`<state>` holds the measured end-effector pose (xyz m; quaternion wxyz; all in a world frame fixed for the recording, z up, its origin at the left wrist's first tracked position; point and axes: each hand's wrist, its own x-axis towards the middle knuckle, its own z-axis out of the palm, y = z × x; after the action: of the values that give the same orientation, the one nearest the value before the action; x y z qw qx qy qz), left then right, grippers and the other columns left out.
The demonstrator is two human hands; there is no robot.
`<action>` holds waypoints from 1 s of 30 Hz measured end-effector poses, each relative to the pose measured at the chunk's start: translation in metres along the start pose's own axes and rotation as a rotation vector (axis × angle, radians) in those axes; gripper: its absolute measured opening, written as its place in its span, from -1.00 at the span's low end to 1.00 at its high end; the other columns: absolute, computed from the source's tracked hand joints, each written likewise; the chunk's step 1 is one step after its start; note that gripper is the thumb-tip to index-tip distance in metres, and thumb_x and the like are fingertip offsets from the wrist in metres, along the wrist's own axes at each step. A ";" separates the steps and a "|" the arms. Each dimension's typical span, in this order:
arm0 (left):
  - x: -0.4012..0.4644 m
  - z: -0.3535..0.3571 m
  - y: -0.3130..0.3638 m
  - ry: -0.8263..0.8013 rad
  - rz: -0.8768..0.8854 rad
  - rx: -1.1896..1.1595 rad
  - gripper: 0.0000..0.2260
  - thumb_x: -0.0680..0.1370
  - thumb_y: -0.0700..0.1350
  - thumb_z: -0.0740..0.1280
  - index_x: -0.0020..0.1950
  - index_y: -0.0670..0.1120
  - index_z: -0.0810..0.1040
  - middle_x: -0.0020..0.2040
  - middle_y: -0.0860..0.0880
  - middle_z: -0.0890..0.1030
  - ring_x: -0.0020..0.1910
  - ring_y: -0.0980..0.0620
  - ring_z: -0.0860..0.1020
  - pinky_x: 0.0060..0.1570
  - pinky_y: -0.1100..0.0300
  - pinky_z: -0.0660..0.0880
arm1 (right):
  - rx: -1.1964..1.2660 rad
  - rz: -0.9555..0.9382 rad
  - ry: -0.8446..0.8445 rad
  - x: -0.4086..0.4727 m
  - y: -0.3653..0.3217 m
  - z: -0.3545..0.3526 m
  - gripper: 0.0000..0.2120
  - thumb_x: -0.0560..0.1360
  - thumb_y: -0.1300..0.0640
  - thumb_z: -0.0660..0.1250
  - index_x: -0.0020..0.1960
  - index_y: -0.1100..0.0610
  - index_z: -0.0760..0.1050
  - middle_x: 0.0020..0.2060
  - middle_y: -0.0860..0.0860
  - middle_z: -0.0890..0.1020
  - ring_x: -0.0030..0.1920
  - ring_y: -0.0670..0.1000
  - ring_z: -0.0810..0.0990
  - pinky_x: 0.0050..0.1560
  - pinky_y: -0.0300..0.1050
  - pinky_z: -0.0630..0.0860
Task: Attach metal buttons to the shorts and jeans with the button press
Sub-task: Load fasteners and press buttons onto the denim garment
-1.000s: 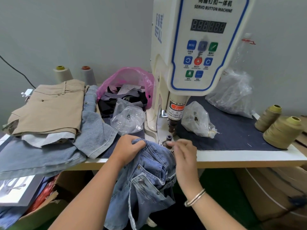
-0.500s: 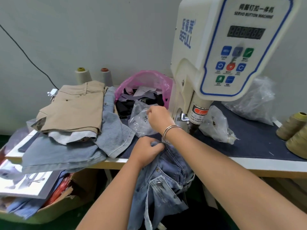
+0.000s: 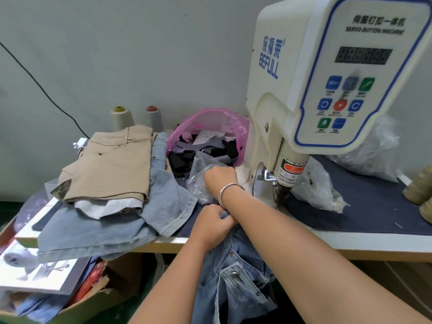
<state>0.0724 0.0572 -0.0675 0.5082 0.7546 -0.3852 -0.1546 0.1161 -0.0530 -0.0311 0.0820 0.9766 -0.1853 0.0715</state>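
Blue jeans [image 3: 236, 284] hang off the table's front edge, and my left hand [image 3: 211, 224] grips their bunched waistband there. A metal button shows on the flap lower down. My right hand [image 3: 219, 177] crosses over the left and reaches into a small clear plastic bag [image 3: 198, 183] left of the white button press [image 3: 304, 90]; its fingertips are hidden by the bag. The press's punch [image 3: 281, 190] stands just right of my right wrist. Khaki shorts [image 3: 112, 164] lie folded on top of a pile of denim garments [image 3: 93, 232] at the left.
A pink bag [image 3: 210, 118] of fabric scraps sits behind the clear bag. Another small clear bag [image 3: 315, 183] and a large one [image 3: 374, 155] lie right of the press on the dark mat. Thread cones [image 3: 120, 118] stand at the wall. A cardboard box [image 3: 93, 298] sits below.
My right hand left the press's die beside the waistband and moved up-left into the clear bag. My left hand kept its grip on the jeans. The view swung left.
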 end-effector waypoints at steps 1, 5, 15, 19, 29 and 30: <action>0.000 0.000 0.000 -0.006 -0.001 0.001 -0.66 0.31 -0.06 0.25 -0.54 -0.03 0.13 -0.55 0.06 0.15 -0.45 0.09 0.10 -0.36 0.03 0.07 | -0.001 -0.016 0.016 0.000 -0.001 0.001 -0.68 0.50 0.27 0.23 0.25 0.18 0.45 0.11 0.04 0.60 0.10 0.07 0.58 -0.10 -0.09 0.36; 0.000 0.000 0.000 -0.035 0.013 0.014 -0.65 0.33 -0.05 0.29 -0.52 -0.06 0.16 -0.52 -0.01 0.19 -0.42 0.06 0.16 -0.36 0.01 0.12 | 0.041 -0.076 0.035 -0.007 0.005 0.003 -0.78 0.53 0.21 0.21 0.14 0.14 0.52 0.04 0.03 0.62 0.05 0.08 0.60 -0.16 -0.14 0.36; -0.003 0.002 0.004 -0.046 0.057 0.122 -0.67 0.31 -0.02 0.29 -0.52 -0.09 0.21 -0.54 0.02 0.22 -0.47 0.09 0.17 -0.39 -0.02 0.15 | 0.239 -0.046 0.042 -0.024 0.013 0.002 -0.79 0.54 0.14 0.16 0.02 0.15 0.56 0.02 0.06 0.61 0.02 0.11 0.56 -0.10 -0.11 0.38; -0.003 0.002 0.003 -0.050 0.070 0.134 -0.68 0.29 0.03 0.28 -0.53 -0.07 0.21 -0.55 0.04 0.22 -0.48 0.11 0.17 -0.40 0.06 0.13 | 0.302 -0.012 0.031 -0.026 0.014 0.004 -0.78 0.52 0.14 0.17 0.02 0.12 0.58 0.04 0.05 0.60 0.04 0.12 0.54 -0.03 -0.09 0.40; -0.003 -0.001 0.002 -0.057 0.029 0.053 -0.68 0.21 0.11 0.25 -0.54 -0.06 0.22 -0.56 0.07 0.23 -0.48 0.10 0.18 -0.39 0.09 0.15 | 0.819 0.172 0.199 -0.041 0.017 -0.005 -0.85 0.52 0.13 0.28 -0.16 0.17 0.57 -0.11 0.02 0.56 -0.10 0.00 0.52 -0.02 -0.10 0.44; -0.003 -0.001 0.002 -0.060 0.031 0.044 -0.67 0.22 0.11 0.26 -0.53 -0.07 0.23 -0.55 0.05 0.25 -0.47 0.09 0.19 -0.38 0.08 0.16 | 0.904 0.180 0.267 -0.051 0.017 -0.010 -0.88 0.51 0.15 0.31 -0.15 0.16 0.57 -0.16 -0.02 0.55 -0.15 -0.06 0.50 -0.06 -0.21 0.42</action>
<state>0.0704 0.0599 -0.0660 0.4818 0.7546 -0.4154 -0.1607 0.0613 -0.0490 -0.0276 -0.3341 0.8768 -0.2074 0.2767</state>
